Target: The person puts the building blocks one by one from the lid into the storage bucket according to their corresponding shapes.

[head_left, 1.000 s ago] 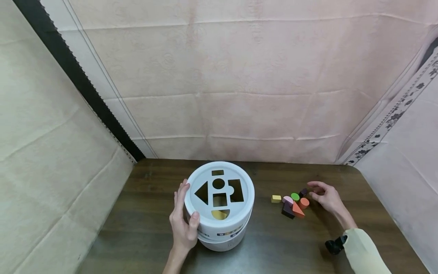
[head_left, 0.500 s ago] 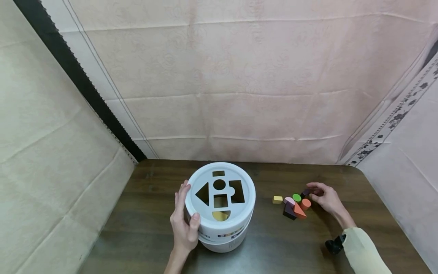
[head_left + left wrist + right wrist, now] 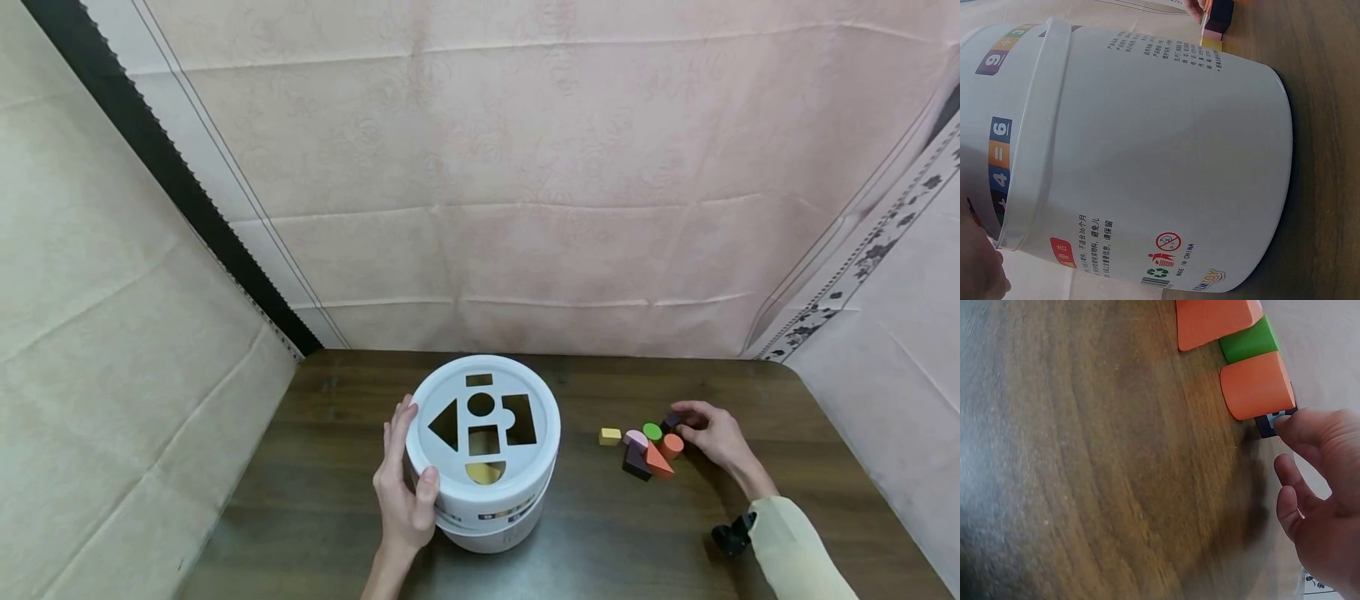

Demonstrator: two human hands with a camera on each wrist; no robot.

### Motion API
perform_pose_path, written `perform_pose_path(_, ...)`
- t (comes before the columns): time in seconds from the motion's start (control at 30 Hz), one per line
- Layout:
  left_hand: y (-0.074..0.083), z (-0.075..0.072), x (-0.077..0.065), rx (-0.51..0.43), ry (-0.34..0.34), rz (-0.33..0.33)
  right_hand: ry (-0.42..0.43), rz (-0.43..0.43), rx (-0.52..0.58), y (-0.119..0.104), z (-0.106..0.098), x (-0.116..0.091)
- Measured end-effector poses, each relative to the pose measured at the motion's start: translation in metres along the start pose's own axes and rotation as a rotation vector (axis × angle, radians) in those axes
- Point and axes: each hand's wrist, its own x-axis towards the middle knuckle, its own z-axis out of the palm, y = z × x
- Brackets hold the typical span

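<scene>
A small dark block (image 3: pixel 670 422) lies on the wooden surface (image 3: pixel 300 500), just behind an orange cylinder (image 3: pixel 672 445); the right hand (image 3: pixel 716 437) pinches it, its grip narrow between thumb and finger. The left hand (image 3: pixel 405 492) holds a white bucket (image 3: pixel 491 537) at its left side, that grip spread wide around the rim. The bucket stands upright under a lid (image 3: pixel 517 462) with shaped holes; something yellow shows through the half-round one.
</scene>
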Motion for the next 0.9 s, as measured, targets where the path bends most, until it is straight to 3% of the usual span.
perform_pose_path(0.7, 0.0, 0.0, -0.001, -0.008, -0.005, 0.004, 0.034, 0.038, 0.019, 0.0, -0.003, -0.005)
perform_pose_path(0.9, 0.0, 0.0, -0.001, -0.005, -0.001, 0.002, 0.046, 0.073, 0.049, -0.009, -0.008, -0.005)
